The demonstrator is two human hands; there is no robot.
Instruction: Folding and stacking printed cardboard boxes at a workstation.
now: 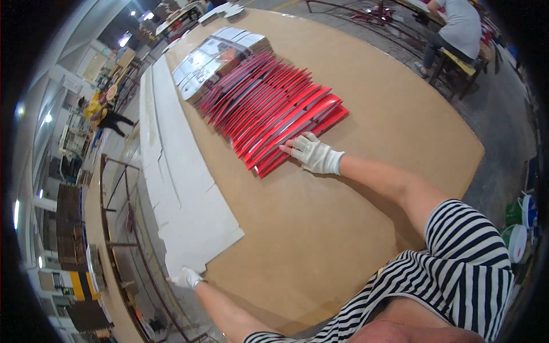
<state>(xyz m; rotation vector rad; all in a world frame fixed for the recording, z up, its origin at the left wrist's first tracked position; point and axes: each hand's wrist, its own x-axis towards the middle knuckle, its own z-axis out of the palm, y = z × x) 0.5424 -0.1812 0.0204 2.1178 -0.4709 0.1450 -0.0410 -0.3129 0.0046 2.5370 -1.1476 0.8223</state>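
Observation:
My right hand (313,153), in a pale work glove with bare fingertips, lies with fingers stretched out on the near end of a fanned row of flat red printed card pieces (280,108). These overlap on the table, the front ones bright red. My left hand (186,278), gloved in white, rests at the near corner of a long white cardboard sheet (191,194) along the table's left side. Its fingers reach outward over the corner; their undersides are hidden. It does not visibly grip the sheet.
A brown table (343,211) carries everything. Behind the red pieces stands a strapped bundle of printed card (214,57). A seated person (457,34) is at the far right, and a person in yellow (97,111) stands far left. Buckets (514,243) sit on the floor at right.

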